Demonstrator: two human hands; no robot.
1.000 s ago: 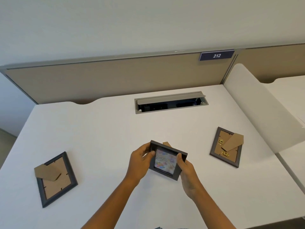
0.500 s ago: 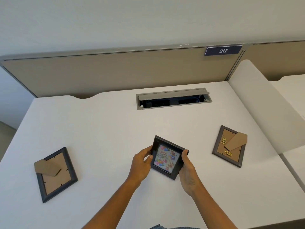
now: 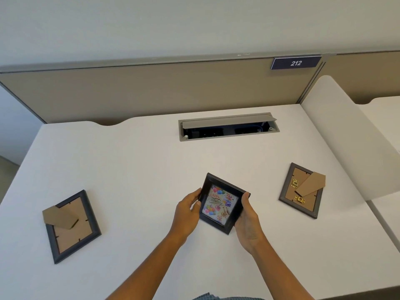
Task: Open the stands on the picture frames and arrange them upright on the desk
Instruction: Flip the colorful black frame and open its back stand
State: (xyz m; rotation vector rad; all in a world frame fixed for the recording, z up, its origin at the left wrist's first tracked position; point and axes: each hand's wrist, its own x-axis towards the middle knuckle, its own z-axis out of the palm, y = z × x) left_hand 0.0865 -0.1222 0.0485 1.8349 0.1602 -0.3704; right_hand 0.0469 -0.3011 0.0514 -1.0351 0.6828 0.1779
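White table (image 3: 134, 161) fills most of the view, backed by a tan partition (image 3: 151, 89) across the upper part of the picture with a dark "212" sign (image 3: 295, 63) at upper right. A cable hatch (image 3: 228, 128) sits open just above centre.

Two picture frames lie face down on the table: a grey frame (image 3: 71, 227) at lower left and a brown frame (image 3: 303, 191) at centre right, each with its cardboard stand swung partly out across the backing.

At lower centre a black frame (image 3: 223, 203) shows a birthday picture toward the camera. The left hand (image 3: 187, 213) clasps its left edge and the right hand (image 3: 246, 221) its right edge and lower corner, fingers (image 3: 245, 197) closed on the rim. The frame is tilted and turned cornerwise; whether its lower edge touches the table cannot be told, and its stand is hidden behind it.

The likely risk is in the letting go. If the stand is not fully spread, or the frame is set down still skewed, it could tip flat on its face or back. The smooth tabletop could also let the stand's foot slide outward.
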